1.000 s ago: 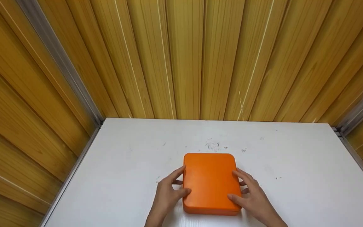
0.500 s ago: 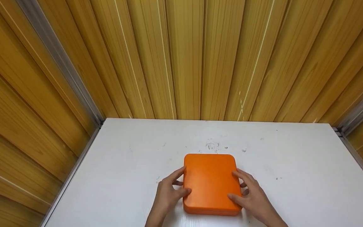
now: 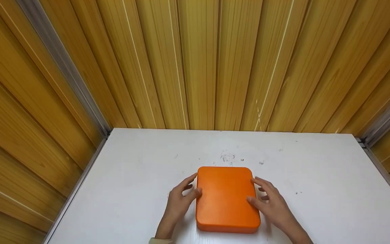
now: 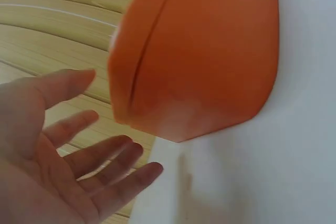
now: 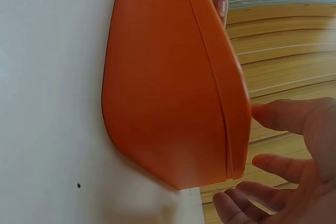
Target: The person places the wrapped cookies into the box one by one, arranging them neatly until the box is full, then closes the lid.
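Note:
An orange rectangular box (image 3: 227,200) with rounded corners lies flat on the white table. The wrist views show a lid seam running along its sides; the lid is on. My left hand (image 3: 178,201) is at the box's left side, thumb overlapping the top edge in the head view. In the left wrist view that hand (image 4: 68,150) has its fingers spread and a gap to the box. My right hand (image 3: 273,203) is at the right side. Its thumb (image 5: 281,114) comes right up to the lid's edge in the right wrist view, while the other fingers are relaxed and apart from the wall.
Around the box stretches the white table (image 3: 141,179), with dark scuff marks (image 3: 228,158) just beyond the box. Wood-patterned panels (image 3: 198,67) rise behind the table and at both sides, with grey metal posts (image 3: 69,67) in the corners.
Both hands have slid a little forward along the box's sides, and their fingers have loosened from it. The left thumb has drawn back toward the edge. The box stays in place.

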Demonstrator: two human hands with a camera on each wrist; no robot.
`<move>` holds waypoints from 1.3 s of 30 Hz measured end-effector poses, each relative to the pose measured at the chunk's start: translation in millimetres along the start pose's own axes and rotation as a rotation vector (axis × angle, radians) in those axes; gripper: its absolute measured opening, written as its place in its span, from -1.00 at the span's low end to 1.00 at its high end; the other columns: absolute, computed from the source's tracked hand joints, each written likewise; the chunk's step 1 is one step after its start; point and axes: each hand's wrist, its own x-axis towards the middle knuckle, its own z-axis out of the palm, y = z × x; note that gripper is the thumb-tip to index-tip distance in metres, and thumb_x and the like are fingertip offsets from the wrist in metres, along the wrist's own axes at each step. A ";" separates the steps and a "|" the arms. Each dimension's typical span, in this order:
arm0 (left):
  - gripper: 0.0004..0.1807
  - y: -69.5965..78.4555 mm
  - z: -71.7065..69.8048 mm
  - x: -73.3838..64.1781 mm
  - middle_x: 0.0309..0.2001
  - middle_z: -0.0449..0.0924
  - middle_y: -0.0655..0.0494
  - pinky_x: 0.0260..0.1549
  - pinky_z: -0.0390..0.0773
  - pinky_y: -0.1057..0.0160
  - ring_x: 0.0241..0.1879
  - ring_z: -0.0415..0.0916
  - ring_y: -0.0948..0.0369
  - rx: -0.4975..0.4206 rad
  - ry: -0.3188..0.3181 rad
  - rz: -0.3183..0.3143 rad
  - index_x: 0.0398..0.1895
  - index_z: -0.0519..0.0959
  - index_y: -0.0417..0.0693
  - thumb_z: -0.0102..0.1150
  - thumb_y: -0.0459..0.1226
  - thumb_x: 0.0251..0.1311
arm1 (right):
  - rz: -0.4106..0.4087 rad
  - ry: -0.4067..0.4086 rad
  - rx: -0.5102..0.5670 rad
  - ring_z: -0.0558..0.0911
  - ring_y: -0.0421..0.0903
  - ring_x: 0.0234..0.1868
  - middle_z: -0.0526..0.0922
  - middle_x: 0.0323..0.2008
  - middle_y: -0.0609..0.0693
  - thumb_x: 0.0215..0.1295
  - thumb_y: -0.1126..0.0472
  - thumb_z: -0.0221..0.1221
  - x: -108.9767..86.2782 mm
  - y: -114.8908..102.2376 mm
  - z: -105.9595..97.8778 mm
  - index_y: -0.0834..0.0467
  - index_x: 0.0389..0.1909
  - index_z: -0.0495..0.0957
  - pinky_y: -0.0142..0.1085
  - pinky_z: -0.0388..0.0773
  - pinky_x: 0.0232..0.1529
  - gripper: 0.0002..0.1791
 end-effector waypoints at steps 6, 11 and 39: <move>-0.47 -12.6 3.4 23.3 0.43 0.50 -0.12 0.30 0.46 -0.25 0.39 0.43 -0.21 -0.084 -0.022 0.031 0.47 0.56 0.01 0.28 -0.11 0.50 | -0.034 0.003 0.111 0.50 0.14 0.38 0.43 0.49 0.10 0.48 -0.05 0.35 27.9 11.4 5.3 0.06 0.54 0.43 0.03 0.50 0.34 -0.30; -0.48 -19.2 8.7 40.2 0.40 0.54 -0.08 0.36 0.40 -0.20 0.38 0.45 -0.11 -0.132 -0.038 0.022 0.48 0.55 -0.02 0.25 -0.13 0.52 | -0.044 0.041 0.171 0.51 0.11 0.38 0.48 0.46 0.10 0.56 -0.05 0.26 48.8 17.4 8.8 0.10 0.53 0.45 0.03 0.45 0.38 -0.36; -0.54 -34.8 15.4 63.1 0.19 0.67 0.10 0.31 0.46 -0.05 0.15 0.56 0.11 -0.120 -0.100 0.080 0.45 0.56 -0.03 0.10 -0.09 0.62 | -0.086 0.028 0.260 0.52 -0.05 0.39 0.59 0.38 -0.01 0.62 -0.05 0.17 79.0 37.3 17.7 0.00 0.47 0.55 -0.23 0.41 0.38 -0.49</move>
